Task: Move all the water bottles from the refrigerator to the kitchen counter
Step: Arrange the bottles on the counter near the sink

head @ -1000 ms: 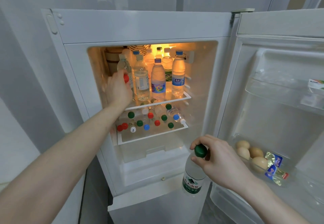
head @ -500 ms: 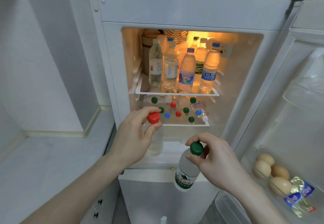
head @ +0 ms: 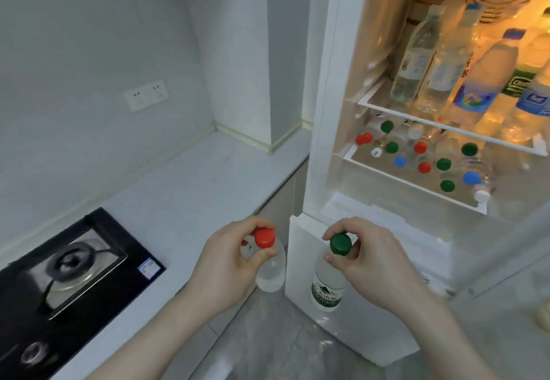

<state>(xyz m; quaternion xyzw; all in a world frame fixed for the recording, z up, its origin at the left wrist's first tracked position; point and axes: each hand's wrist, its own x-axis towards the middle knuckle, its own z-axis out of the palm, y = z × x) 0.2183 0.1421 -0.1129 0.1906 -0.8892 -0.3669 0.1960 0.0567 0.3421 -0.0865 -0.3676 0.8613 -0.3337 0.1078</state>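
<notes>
My left hand [head: 230,263] pinches the neck of a clear red-capped bottle [head: 269,269], which hangs by the counter's front edge. My right hand [head: 372,263] grips a green-capped bottle [head: 327,287] with a green label by its neck, in front of the refrigerator's lower part. The open refrigerator [head: 324,82] is at the right. Several upright bottles [head: 482,79] stand on its upper shelf. On the lower shelf lie several bottles [head: 443,165] with their red, green, blue and white caps facing out. The white kitchen counter [head: 208,189] stretches to the left.
A black gas hob [head: 68,275] is set into the counter at the lower left. A white socket plate [head: 145,95] is on the back wall. A wall pillar [head: 268,52] stands between counter and refrigerator. Grey floor tiles [head: 291,347] lie below.
My left hand took a red-capped bottle off the fridge shelf and brought it down. My view swung left, so the counter and hob appeared. My right hand kept holding the green-capped bottle.
</notes>
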